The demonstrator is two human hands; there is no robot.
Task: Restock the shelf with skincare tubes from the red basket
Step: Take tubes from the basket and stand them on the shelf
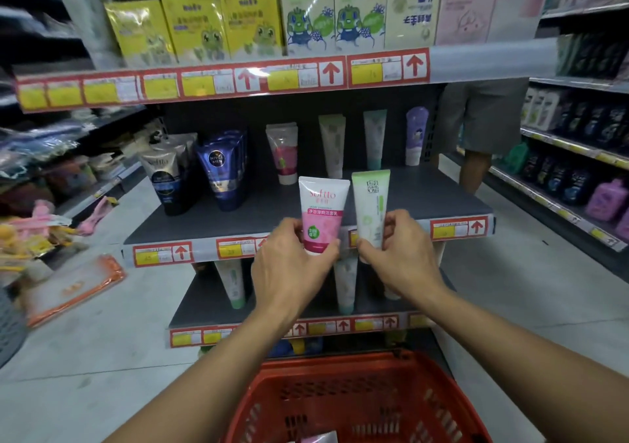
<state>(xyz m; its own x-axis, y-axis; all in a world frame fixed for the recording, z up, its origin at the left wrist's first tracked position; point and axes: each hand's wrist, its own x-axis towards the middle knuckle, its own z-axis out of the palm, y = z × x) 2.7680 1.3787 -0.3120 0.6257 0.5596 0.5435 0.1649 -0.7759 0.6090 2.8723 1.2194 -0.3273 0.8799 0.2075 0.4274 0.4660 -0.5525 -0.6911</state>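
Shop shelf [391, 201] ahead: L hand [292, 265] grip pinches pink tube [323, 214], R hand [405, 255] grips green tube [369, 208].

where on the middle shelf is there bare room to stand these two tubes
Bare dark shelf runs along the front, ahead of the back-row tubes and right of the blue Nivea Men tubes. The left end is crowded with Nivea and black Softto tubes.

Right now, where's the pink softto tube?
Head view, centre: the pink tube is held upright in the left hand, just left of the green tube in the right hand, at the middle shelf's front edge.
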